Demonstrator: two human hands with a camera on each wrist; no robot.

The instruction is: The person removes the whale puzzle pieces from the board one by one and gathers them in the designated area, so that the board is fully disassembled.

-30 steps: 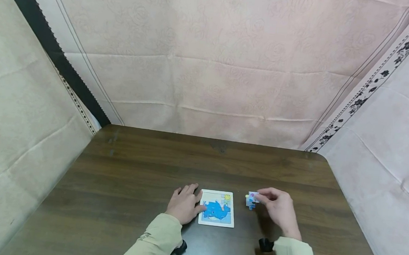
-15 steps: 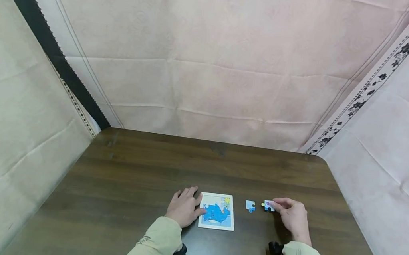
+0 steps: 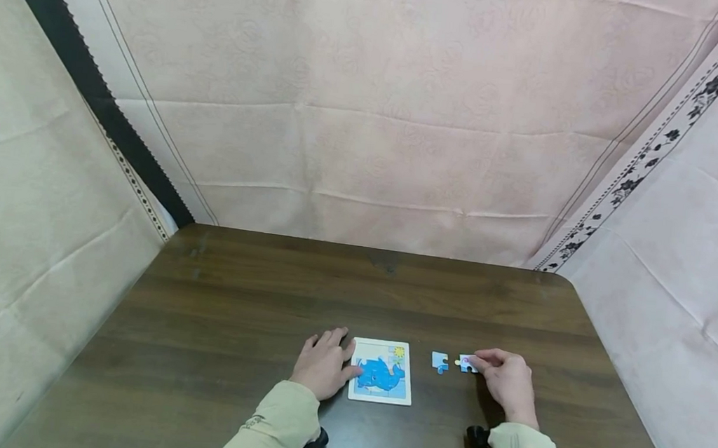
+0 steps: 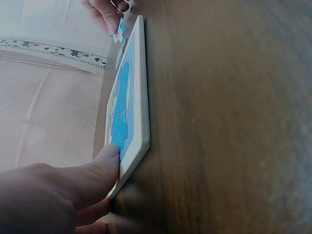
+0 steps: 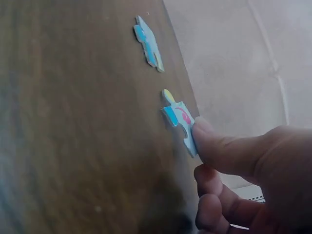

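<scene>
A white-framed puzzle board (image 3: 379, 398) with a blue whale picture lies on the table. My left hand (image 3: 322, 365) lies at its left side, the thumb resting on the frame's edge and picture, the fingers spread on the table. In the right wrist view, my right hand (image 5: 243, 165) pinches a puzzle piece (image 5: 183, 117) with a pink mark and a yellow tab between thumb and fingers. A second light blue piece (image 3: 439, 361) lies flat between the board and the held piece, apart from both.
The brown wooden table (image 3: 252, 293) extends all around the board. Pale cloth (image 3: 371, 147) hangs behind it and at both sides. A black band is strapped at each wrist.
My right hand has pulled the pink-marked piece away to the right from the other piece, then shifted slightly back left. My left hand has kept its place on the board.
</scene>
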